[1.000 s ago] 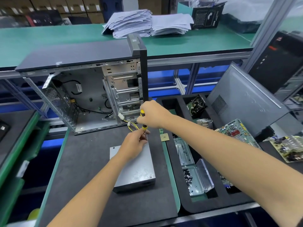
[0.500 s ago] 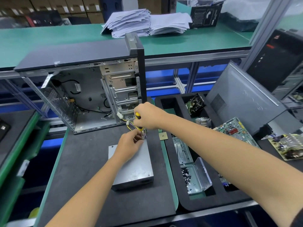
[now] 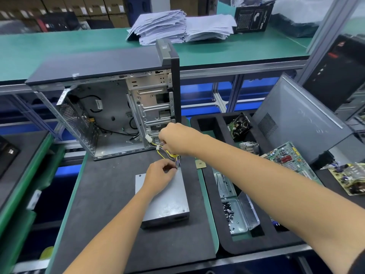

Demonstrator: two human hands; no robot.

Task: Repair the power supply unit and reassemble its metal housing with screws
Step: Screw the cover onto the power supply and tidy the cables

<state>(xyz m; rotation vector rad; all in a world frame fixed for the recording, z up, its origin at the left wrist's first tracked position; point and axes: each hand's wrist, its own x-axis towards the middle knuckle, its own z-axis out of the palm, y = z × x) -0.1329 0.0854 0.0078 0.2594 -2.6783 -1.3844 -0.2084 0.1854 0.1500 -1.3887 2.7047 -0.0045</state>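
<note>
The flat grey metal power supply box (image 3: pixel 165 200) lies on the dark foam mat (image 3: pixel 102 194), its bundle of yellow and mixed wires (image 3: pixel 171 156) leaving the far corner. The left hand (image 3: pixel 160 176) pinches its fingertips narrow at that corner, probably on a screw too small to see. Just above, the right hand (image 3: pixel 174 139) is fisted, seemingly around a driver that is hidden. Keeping the wires outside the seam and the tool upright should seat the screw cleanly.
</note>
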